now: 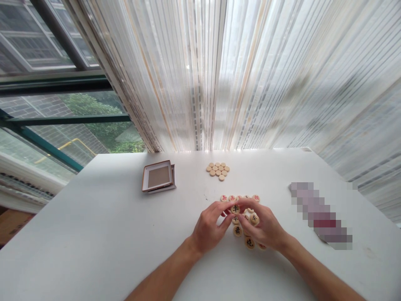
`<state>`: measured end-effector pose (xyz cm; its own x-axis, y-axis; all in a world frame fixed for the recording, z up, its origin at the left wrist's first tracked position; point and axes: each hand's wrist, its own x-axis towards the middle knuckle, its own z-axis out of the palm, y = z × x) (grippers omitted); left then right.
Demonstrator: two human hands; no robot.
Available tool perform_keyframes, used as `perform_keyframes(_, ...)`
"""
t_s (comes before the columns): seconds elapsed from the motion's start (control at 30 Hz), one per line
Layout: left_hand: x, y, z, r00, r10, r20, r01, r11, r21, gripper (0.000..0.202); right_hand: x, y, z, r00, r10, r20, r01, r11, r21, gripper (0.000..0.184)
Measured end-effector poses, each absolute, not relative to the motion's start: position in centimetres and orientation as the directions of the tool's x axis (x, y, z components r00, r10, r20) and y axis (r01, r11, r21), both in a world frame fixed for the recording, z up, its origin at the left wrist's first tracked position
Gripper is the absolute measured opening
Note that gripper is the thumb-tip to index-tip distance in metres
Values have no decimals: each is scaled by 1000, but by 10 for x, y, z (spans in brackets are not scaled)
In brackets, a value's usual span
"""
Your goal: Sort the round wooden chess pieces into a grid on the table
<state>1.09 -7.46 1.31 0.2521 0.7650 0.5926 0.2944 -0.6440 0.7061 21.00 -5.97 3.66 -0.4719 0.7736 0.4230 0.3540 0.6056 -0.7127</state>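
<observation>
Between the fingertips of both hands is a round wooden Chinese chess piece (235,209) with a black character facing up. My left hand (208,230) pinches it from the left, thumb and fingers closed. My right hand (266,225) closes on its right side. Below and around the hands lie several more pieces, among them a black-marked piece (237,230) and another black-marked piece (249,243). A row with red-marked pieces (224,198) runs just beyond the fingers. My right hand hides part of the group.
Farther back on the white table (109,217) lies a cluster of blank-faced wooden discs (218,168). An open shallow box (158,175) rests at the back left. A pixelated long object (321,215) lies at right. Striped curtains (206,75) hang behind the table beside a window.
</observation>
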Motion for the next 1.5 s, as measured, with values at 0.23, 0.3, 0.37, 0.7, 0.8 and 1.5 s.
perform_keyframes(0.23,14,-76,16,207,823,528,231,-566,792,33,210,-58,34,-461,778,427,361,604,-711,28)
perform_keyframes(0.3,15,-77,18,185,870,456,192,-487,852,31,210,-57,33,-459,778,428,362,604,-710,28)
perform_keyframes(0.37,16,-77,19,185,898,400,163,-430,888,31,210,-57,33,-458,780,426,367,603,-708,28)
perform_keyframes(0.7,15,-78,19,202,902,381,144,-412,900,30,211,-57,35,-460,796,394,376,576,-726,21)
perform_keyframes(0.8,15,-78,17,216,882,418,168,-455,874,28,211,-56,33,-447,807,387,392,565,-725,18)
perform_keyframes(1.5,14,-78,15,239,845,479,308,-533,788,25,209,-57,36,-467,796,385,366,570,-735,9)
